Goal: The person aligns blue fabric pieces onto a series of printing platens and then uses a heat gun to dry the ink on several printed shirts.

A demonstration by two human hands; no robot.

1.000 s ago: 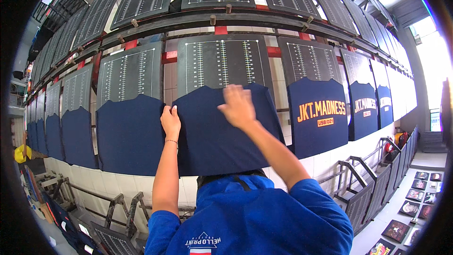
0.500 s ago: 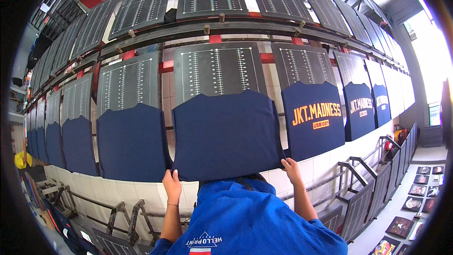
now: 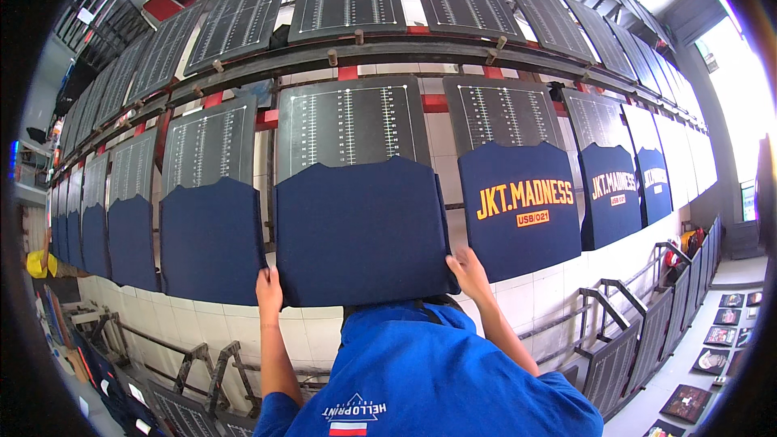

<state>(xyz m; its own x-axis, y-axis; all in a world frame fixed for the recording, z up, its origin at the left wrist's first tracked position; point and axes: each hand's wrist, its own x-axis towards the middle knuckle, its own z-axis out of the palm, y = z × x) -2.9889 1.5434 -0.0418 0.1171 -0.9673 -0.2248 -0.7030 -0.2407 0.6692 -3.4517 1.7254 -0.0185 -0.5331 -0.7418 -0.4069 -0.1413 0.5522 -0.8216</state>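
A plain navy T-shirt [image 3: 360, 231] is stretched over the lower part of a black printing board [image 3: 352, 117] in front of me, its hem toward my body. My left hand [image 3: 269, 290] is closed at the shirt's left edge, close to the bottom corner. At the opposite edge, a little higher, my right hand [image 3: 472, 273] has its fingers curled against the fabric; they are slightly blurred. Another plain navy shirt [image 3: 212, 239] lies on the board to the left. The navy shirt [image 3: 522, 202] to the right carries orange lettering.
Boards with more navy shirts [image 3: 129, 231] continue leftward, and printed ones [image 3: 613, 190] rightward. Beyond a dark rail [image 3: 324, 65] stands a second row of bare boards [image 3: 348, 0]. Metal frames [image 3: 615, 316] flank me, and pictures [image 3: 688, 400] lie at the lower right.
Both hands have moved from the hem corners up along the shirt's side edges. The boards and shirts sit further left in view.
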